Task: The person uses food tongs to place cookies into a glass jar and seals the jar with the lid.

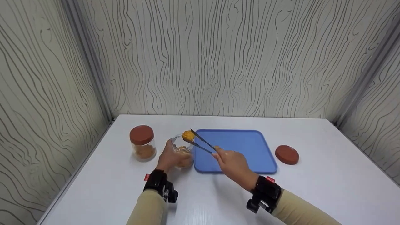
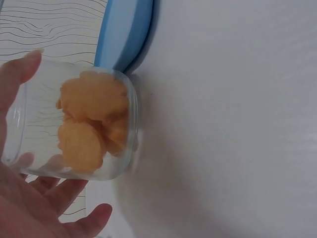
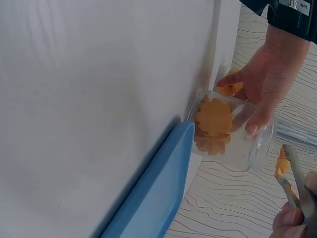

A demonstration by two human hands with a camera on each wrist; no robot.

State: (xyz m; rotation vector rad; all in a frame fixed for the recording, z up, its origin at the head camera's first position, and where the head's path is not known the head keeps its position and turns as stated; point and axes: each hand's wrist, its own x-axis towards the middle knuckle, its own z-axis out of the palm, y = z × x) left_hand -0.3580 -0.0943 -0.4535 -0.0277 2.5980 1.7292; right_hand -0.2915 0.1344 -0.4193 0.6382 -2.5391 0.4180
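Observation:
My left hand grips an uncovered clear jar around its side, fingers and thumb curled about it. Several orange-brown scalloped cookies lie at the bottom of the jar. In my right hand is a pair of metal tongs, pinched near its rear end. Between the tong tips a yellow-orange ridged cookie is held, right at the jar's mouth in the head view. The right wrist view shows the same cookie between the tips, beside the jar's open end.
A blue tray lies just right of the jar. To the left stands a second jar with cookies inside and a red-brown lid on it. Another red-brown lid lies on the white table right of the tray. Patterned walls enclose the table.

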